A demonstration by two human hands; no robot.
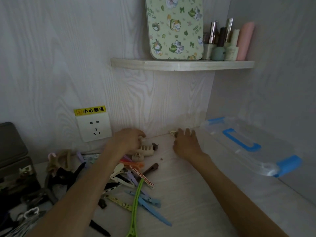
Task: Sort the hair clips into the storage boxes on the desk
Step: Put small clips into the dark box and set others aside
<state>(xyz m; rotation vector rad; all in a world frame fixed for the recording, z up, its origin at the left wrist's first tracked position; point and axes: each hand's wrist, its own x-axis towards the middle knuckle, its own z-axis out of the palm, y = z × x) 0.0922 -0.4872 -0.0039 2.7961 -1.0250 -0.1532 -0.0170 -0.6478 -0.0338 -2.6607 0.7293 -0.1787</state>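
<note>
Many hair clips (136, 182) lie in a loose pile near the left of the desk (196, 194), not sorted yet | farther back, left hand (127, 139) curls its fingers on a small pale clip | right hand (185, 142) pinches a tiny cream clip (173, 133) by the wall | clear box lid (248, 146) sits far right, out of the way.

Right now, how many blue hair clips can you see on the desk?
2. Both lie side by side at the near edge of the clip pile, right of the long green clip: one blue clip, another. More may be hidden underneath.
</note>
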